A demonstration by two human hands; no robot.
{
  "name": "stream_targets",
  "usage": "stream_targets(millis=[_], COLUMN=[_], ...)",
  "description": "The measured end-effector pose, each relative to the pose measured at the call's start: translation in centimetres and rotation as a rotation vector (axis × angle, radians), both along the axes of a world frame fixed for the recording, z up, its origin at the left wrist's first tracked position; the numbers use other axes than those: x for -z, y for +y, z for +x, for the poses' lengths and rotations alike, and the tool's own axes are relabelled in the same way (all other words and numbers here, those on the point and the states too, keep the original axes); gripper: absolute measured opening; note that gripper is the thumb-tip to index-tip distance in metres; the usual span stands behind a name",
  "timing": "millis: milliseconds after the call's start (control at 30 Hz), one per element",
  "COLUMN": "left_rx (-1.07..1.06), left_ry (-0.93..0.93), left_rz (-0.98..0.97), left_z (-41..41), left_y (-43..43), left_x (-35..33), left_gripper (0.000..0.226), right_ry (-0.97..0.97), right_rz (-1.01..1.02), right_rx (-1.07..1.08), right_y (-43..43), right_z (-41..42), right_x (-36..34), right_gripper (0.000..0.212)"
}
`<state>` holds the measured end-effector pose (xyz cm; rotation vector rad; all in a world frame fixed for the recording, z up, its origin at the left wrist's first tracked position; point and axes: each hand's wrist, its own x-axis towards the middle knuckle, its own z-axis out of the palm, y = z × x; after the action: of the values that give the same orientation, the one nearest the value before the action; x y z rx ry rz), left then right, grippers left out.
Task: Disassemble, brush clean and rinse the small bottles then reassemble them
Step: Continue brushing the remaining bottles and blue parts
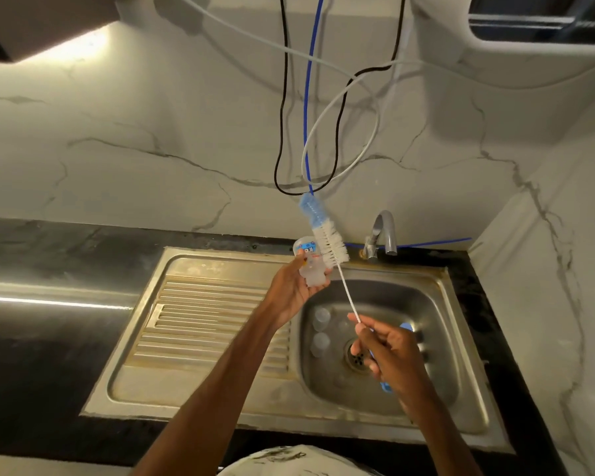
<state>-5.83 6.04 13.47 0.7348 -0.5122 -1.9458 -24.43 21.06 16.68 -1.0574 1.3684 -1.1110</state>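
Wall [152,149] of pale veined stone fills the upper view, with a black countertop [49,269] running below it. Set into the counter is a steel sink [203,321], its ribbed draining board on the left and its basin on the right, with a drain [358,359] at the bottom. Black, blue and white cables [306,115] hang down the wall in loops, ending near a curved faucet [385,231] behind the basin. Both bare forearms reach in over the sink. The right hand [392,352] is curled round the blue handle of a bottle brush [327,235], thumb and forefinger pinching the twisted wire stem, which slants up to a white-and-blue bristle head. The left hand [296,286] grips a small bottle [310,266] of clear plastic with a printed label, fingers wrapped round its lower part, holding it raised above the basin's back left corner. The bristle head is outside the bottle, just beside its right side. Two small clear pieces [321,317] lie in the basin, left of the drain.
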Motion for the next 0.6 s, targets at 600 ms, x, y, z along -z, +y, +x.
stream_targets(millis=[600], left_rx=[-0.189], left_ry=[-0.003], left_rz=[-0.061], left_z=[-0.6], left_y=[0.7], left_x=[-0.6], left_gripper=[0.064], right_ry=[-0.075], right_rz=[0.118], right_rx=[-0.116], right_y=[-0.3], right_z=[1.6], right_x=[0.0], right_gripper=[0.029])
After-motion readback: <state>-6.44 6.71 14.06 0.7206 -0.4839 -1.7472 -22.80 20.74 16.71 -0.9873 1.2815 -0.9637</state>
